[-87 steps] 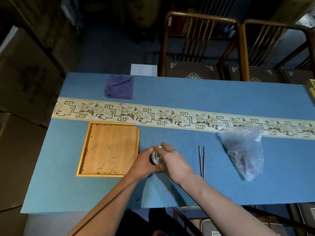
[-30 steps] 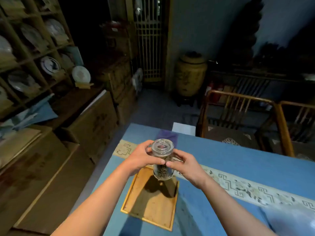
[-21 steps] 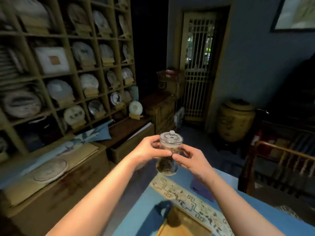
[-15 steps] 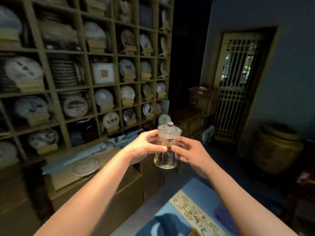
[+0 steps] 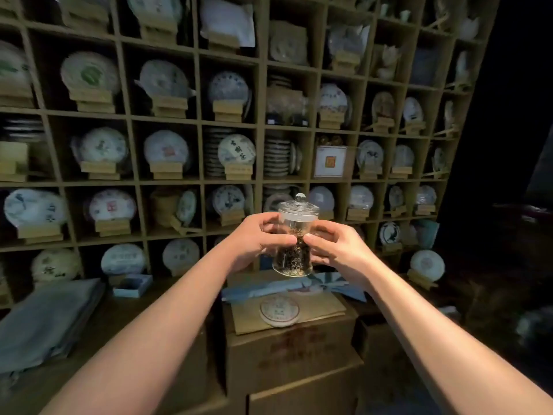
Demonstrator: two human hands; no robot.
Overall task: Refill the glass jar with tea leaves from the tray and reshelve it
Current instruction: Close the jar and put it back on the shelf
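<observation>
**Lidded jar carried up to the shelves**

I hold the glass jar [image 5: 294, 238] upright before the shelf wall [image 5: 260, 127], left hand [image 5: 254, 241] and right hand [image 5: 335, 250] curled round its waist; tea leaves [image 5: 292, 255] fill the lower half; smooth, fragile glass, I judge, with a loose-looking lid [image 5: 298, 206]; grip the body, not the knob.

Lidded glass jar [image 5: 294, 235] held up before a wooden shelf wall [image 5: 260, 127]

The jar, partly filled with tea leaves [image 5: 293, 254], is gripped upright by the left hand [image 5: 254, 239] and right hand [image 5: 335, 248]; wrapped tea cakes [image 5: 236, 151] are displayed in the compartments.
</observation>
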